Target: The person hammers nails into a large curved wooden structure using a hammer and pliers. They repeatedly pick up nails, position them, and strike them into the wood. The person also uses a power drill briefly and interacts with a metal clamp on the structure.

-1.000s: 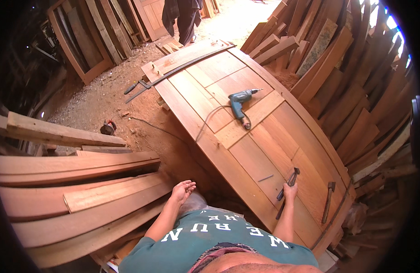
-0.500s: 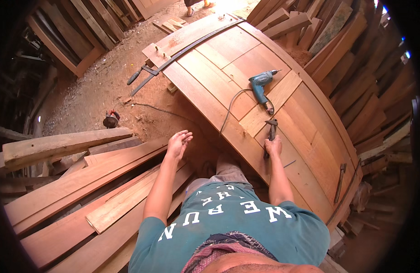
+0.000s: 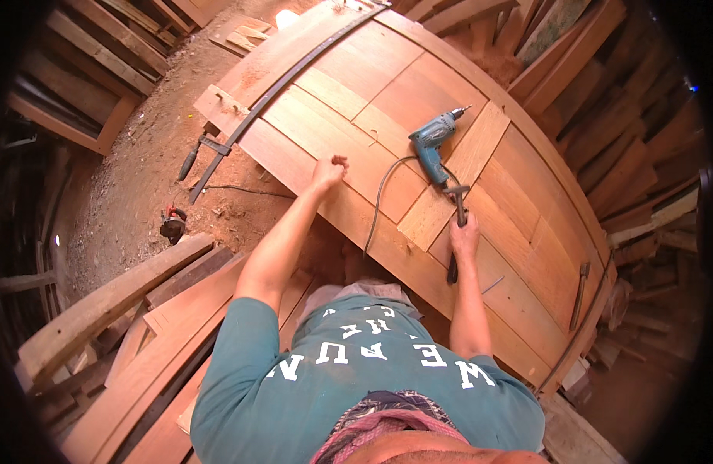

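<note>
My right hand (image 3: 464, 234) is wrapped round a hammer (image 3: 460, 203), holding it over the wooden panel (image 3: 414, 89). The hammer's head lies close to the grip end of a teal power drill (image 3: 428, 152), which rests on the panel with its bit pointing to the far right. My left hand (image 3: 330, 172) is over the panel's left part, its fingers curled in; whatever they may hold is too small or hidden to make out. A pale cross board (image 3: 466, 161) of the panel runs beneath the drill. The drill's dark cord (image 3: 378, 203) curves off the panel's near edge.
A long bar clamp (image 3: 273, 94) spans the panel's far end. Another hammer (image 3: 579, 298) lies at the right end, and a thin, nail-like piece (image 3: 493, 284) near my right forearm. A red-and-black power tool (image 3: 173, 225) sits on the dirt floor. Stacked boards (image 3: 159, 348) flank me.
My left hand has moved forward from beside the panel to over it, and its fingers have curled in. The hammer in my right hand has moved a little closer to the drill.
</note>
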Motion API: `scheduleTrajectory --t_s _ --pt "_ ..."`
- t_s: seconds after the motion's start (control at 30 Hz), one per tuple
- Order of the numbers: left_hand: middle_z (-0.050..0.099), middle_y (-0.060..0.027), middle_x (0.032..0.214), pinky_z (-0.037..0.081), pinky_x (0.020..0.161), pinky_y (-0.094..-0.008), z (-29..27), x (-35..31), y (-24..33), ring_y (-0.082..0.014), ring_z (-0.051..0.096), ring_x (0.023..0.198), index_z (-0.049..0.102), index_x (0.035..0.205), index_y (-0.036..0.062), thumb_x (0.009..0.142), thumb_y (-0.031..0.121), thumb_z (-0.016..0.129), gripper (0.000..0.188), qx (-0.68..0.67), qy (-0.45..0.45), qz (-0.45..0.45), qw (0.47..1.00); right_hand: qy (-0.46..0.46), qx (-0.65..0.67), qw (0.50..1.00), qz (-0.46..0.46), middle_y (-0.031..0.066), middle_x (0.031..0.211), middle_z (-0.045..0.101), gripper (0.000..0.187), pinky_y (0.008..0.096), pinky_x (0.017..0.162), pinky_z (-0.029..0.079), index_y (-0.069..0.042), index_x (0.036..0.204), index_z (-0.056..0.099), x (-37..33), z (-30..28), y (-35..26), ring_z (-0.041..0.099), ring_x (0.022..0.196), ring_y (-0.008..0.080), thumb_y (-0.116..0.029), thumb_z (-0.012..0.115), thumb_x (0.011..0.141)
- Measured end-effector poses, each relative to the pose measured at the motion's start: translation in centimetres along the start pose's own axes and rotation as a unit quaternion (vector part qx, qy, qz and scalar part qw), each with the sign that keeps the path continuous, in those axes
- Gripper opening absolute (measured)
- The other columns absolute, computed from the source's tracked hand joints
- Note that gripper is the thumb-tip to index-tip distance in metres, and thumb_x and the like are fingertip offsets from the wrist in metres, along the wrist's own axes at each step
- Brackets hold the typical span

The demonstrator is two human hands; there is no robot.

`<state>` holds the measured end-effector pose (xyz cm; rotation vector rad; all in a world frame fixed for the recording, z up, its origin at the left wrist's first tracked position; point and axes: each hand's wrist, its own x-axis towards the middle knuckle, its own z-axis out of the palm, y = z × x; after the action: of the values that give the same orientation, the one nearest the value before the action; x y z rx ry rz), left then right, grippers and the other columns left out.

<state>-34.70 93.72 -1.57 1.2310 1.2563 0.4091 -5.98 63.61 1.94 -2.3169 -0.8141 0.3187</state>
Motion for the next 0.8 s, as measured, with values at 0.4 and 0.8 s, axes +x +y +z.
scheduleTrajectory --t_s 0.4,0.8 --pt "0.075 -0.0195 0.125 0.057 0.101 -0.0381 -5.8 4.8 1.3 -0.0279 0.072 0.117 0.062 0.143 0.0034 0.090 -0.004 0.054 0.054 0.173 0.054 0.103 0.978 -0.022 -0.040 0.997 -0.067 0.0211 0.110 0.062 0.034 0.0505 0.091 0.049 0.004 0.106 0.064 7.3 4.4 -5.4 0.061 0.105 0.0421 -0.019 0.082 0.087" --pt "0.071 -0.0168 0.109 0.058 0.090 -0.0421 -5.2 4.6 1.8 -0.0324 0.071 0.102 0.072 0.110 0.0020 0.089 0.007 0.077 0.022 0.316 0.080 0.152 0.933 -0.017 -0.161 0.982 -0.092 0.0186 0.111 0.065 0.033 0.0524 0.092 0.048 -0.003 0.110 0.064 12.6 6.2 -6.4 0.061 0.111 0.0422 -0.015 0.083 0.085"
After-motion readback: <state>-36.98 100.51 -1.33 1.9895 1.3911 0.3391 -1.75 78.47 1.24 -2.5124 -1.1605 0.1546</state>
